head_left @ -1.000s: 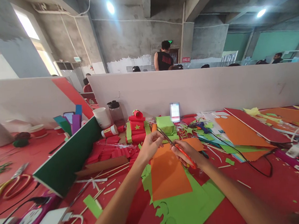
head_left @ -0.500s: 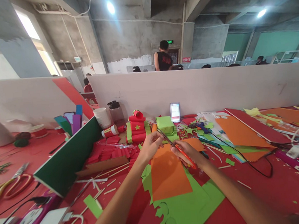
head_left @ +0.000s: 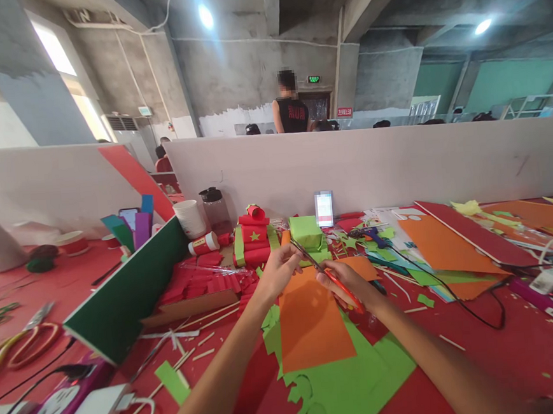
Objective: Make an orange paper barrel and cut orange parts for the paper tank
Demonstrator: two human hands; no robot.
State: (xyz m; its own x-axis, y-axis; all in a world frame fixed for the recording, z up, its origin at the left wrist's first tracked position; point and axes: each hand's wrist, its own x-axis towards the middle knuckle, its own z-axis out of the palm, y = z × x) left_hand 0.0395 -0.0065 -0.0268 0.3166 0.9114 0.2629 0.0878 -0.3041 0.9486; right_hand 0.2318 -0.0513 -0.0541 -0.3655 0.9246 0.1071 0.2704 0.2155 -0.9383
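My right hand [head_left: 343, 281] grips orange-handled scissors [head_left: 343, 285], their blades pointing up and left toward my left hand [head_left: 281, 270]. The fingers of my left hand are pinched together by the blade tips. What they hold is too small or too hidden to make out. Just behind them a small orange piece [head_left: 286, 237] shows, beside a green paper-covered block [head_left: 306, 231]. Below both hands, a sheet of orange paper [head_left: 313, 338] lies on a larger green sheet [head_left: 367, 385] with ragged cut edges.
A red paper model with a star [head_left: 254, 237] stands left of the block. A green board [head_left: 125, 295] leans by red paper pieces. A glue gun [head_left: 376, 237] with its cord lies at right. Power strips [head_left: 62, 405] and other scissors [head_left: 37, 325] are at left.
My hands and the scissors stay in nearly the same place. Beyond the partition, a standing person in a black top has shifted a little to the left.
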